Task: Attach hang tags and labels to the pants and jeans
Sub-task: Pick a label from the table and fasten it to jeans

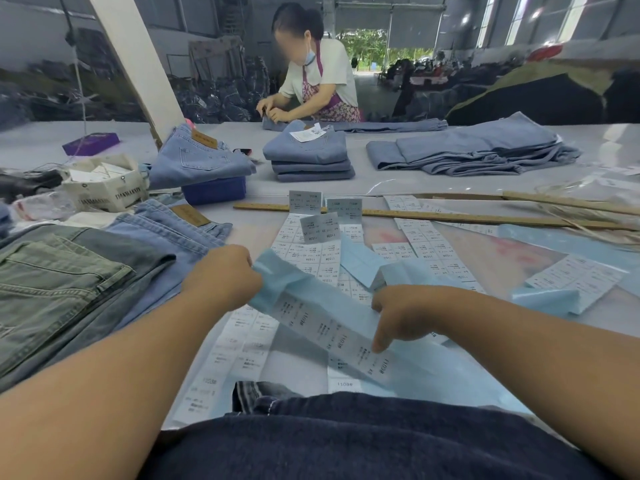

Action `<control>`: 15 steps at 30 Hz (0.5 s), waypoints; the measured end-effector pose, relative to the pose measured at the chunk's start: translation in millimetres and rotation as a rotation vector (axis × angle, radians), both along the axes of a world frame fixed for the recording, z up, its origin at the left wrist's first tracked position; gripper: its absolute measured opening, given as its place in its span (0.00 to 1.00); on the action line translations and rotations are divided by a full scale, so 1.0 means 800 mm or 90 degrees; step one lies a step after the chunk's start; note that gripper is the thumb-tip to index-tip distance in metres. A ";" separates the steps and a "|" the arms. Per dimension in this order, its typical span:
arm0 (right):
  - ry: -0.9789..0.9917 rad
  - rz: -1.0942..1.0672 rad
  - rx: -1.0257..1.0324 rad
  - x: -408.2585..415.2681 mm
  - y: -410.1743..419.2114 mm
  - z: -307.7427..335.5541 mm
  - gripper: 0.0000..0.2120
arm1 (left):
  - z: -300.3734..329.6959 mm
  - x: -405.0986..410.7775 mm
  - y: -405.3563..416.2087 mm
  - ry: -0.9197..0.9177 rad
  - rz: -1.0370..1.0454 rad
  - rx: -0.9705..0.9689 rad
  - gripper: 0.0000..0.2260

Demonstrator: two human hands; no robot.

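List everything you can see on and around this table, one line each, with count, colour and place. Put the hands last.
Label strip: one, pale blue backing, held between both hands.
Label sheets: several, white and grey, table centre.
Rulers: two, wooden, beyond the sheets.
Folded jeans stack: one, blue, far centre.
Green jeans: one, near left.
Blue box: one, under light jeans.
Other worker: one, far side.
Left hand: grips strip's far end.
Right hand: pinches the strip.
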State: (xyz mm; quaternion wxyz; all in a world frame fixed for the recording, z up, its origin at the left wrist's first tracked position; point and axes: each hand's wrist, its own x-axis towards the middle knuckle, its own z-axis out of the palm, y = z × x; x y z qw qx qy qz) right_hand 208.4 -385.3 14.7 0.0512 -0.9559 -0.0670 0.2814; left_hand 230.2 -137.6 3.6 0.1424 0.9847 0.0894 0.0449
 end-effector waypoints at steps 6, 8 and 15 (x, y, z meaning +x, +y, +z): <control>-0.071 -0.039 0.151 0.001 0.007 0.004 0.16 | 0.001 -0.015 -0.039 -0.136 -0.062 0.127 0.14; -0.115 -0.090 0.308 0.002 0.010 0.006 0.08 | 0.000 -0.026 -0.064 -0.192 -0.235 0.094 0.24; -0.001 -0.303 0.657 0.005 0.005 0.011 0.06 | -0.015 -0.039 -0.091 0.098 -0.372 -0.095 0.37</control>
